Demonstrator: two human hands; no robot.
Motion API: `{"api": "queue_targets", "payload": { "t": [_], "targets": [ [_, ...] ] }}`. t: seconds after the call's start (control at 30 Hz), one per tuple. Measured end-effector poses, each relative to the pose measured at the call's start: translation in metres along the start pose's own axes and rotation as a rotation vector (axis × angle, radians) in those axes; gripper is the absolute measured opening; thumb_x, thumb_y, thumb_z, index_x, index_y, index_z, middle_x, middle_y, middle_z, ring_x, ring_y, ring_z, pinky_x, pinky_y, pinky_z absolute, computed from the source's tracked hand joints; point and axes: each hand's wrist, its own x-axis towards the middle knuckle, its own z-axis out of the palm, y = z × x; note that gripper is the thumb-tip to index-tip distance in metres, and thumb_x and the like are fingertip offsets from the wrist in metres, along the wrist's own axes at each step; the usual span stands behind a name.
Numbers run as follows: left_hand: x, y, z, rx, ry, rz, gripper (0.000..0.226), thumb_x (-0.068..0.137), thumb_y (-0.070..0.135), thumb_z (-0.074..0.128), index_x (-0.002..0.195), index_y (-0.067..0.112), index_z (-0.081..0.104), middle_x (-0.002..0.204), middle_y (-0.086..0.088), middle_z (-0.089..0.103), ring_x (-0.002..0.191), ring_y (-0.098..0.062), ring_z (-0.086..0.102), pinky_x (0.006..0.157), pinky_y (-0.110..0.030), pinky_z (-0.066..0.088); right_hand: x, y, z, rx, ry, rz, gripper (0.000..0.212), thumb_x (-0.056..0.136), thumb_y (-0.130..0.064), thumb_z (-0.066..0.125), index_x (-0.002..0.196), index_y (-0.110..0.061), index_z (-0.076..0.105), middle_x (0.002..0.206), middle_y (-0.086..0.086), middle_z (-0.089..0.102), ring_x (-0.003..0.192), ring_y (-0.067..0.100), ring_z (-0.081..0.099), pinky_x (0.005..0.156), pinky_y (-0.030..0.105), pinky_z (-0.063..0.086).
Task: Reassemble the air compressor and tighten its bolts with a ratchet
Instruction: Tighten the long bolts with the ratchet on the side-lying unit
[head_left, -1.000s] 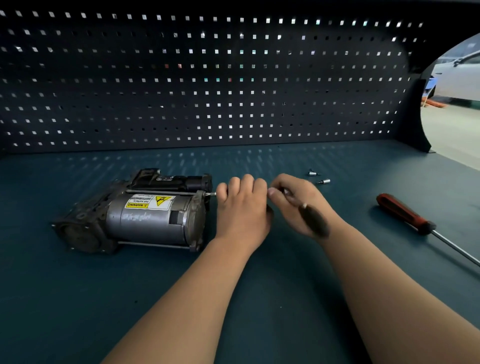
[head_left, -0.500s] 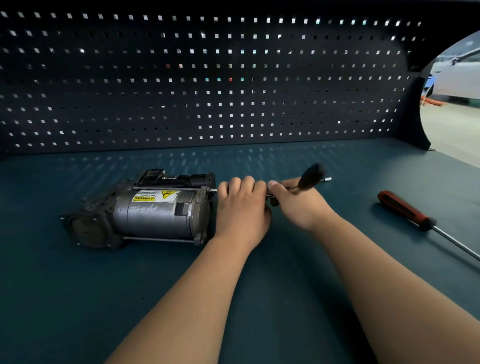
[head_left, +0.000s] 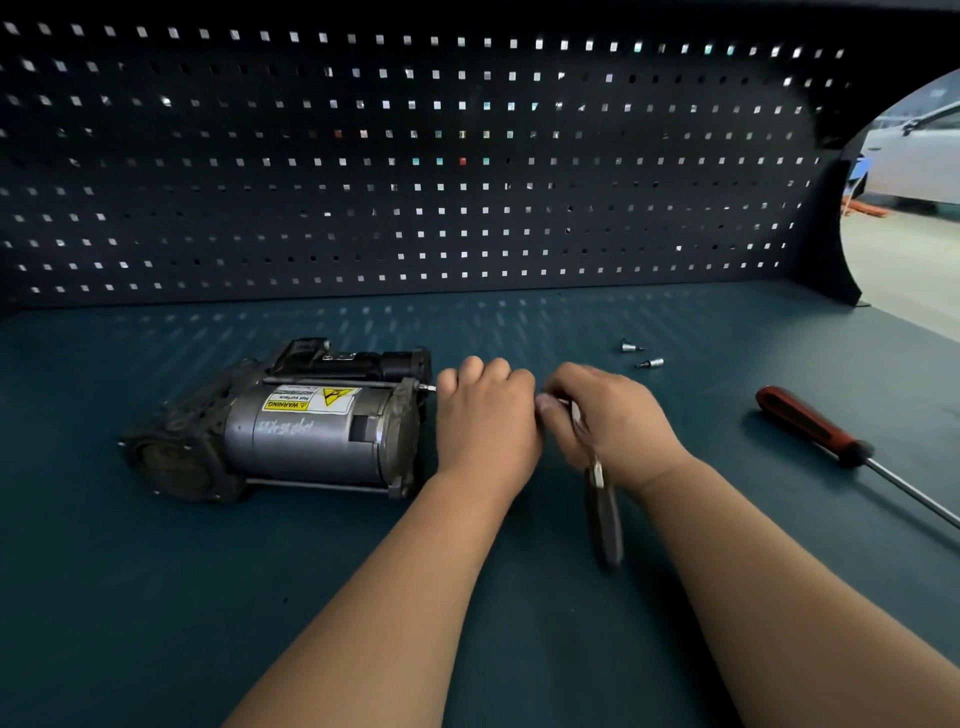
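Bench (head_left: 156, 623) beside compressor (head_left: 311, 431): screwdriver (head_left: 810, 427), two sockets (head_left: 630, 346)

Workshop, likely car garage. Dark metal pegboard (head_left: 415, 156) behind blue-green workbench (head_left: 156, 623). Air compressor (head_left: 311, 436) with warning label, red-handled screwdriver (head_left: 810, 427), loose socket bits (head_left: 630, 346) lying on bench. Past right end: white car (head_left: 919, 156) standing on pale concrete floor (head_left: 893, 260).
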Motion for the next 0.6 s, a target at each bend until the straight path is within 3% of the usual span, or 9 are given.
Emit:
{"api": "queue_targets", "payload": {
  "t": [0.13,0.33,0.4,0.53,0.6],
  "targets": [
    [0.001,0.001,-0.001,-0.002,0.006,-0.008,0.021,0.092,0.028,0.046,0.103,0.022,0.063,0.099,0.001,0.058,0.102,-0.025,0.045,0.08,-0.036,0.02,-0.002,-0.001,0.001,0.016,0.088,-0.132,0.035,0.086,-0.041,0.042,0.1,-0.015,0.062,0.091,-0.006,0.059,0.07,0.019,0.059,0.058,0.03,0.045],
    [-0.003,-0.001,0.002,-0.024,0.049,0.0,0.011,0.09,0.025,0.053,0.095,0.019,0.061,0.095,0.0,0.057,0.097,-0.026,0.046,0.081,-0.036,0.02,0.002,-0.002,0.003,0.19,0.045,0.023,0.011,0.089,-0.028,0.05,0.087,-0.021,0.058,0.06,-0.016,0.054,0.059,0.008,0.053,0.055,0.024,0.041],
    [-0.003,-0.001,0.002,-0.036,0.058,-0.004,0.008,0.086,0.022,0.056,0.093,0.017,0.058,0.094,-0.002,0.055,0.095,-0.028,0.046,0.082,-0.035,0.021,0.007,-0.005,0.0,0.156,0.003,0.064,0.016,0.092,-0.024,0.053,0.077,-0.023,0.057,0.056,-0.014,0.053,0.06,0.006,0.054,0.05,0.018,0.038],
    [-0.003,-0.003,0.002,-0.023,0.074,-0.005,0.013,0.081,0.021,0.061,0.092,0.015,0.057,0.093,-0.004,0.053,0.094,-0.03,0.046,0.083,-0.036,0.021,0.025,-0.014,-0.009,0.369,-0.253,0.433,0.031,0.087,-0.031,0.054,0.065,-0.009,0.053,0.05,-0.004,0.042,0.045,0.017,0.038,0.047,0.026,0.035],
    [-0.004,-0.004,0.001,-0.013,0.066,0.003,0.014,0.082,0.024,0.061,0.093,0.016,0.056,0.095,-0.004,0.053,0.096,-0.029,0.045,0.083,-0.036,0.02,0.031,-0.016,-0.015,0.57,-0.456,0.66,0.028,0.08,-0.034,0.051,0.061,-0.013,0.052,0.047,-0.002,0.035,0.038,0.017,0.027,0.042,0.024,0.03]
  ]
}}
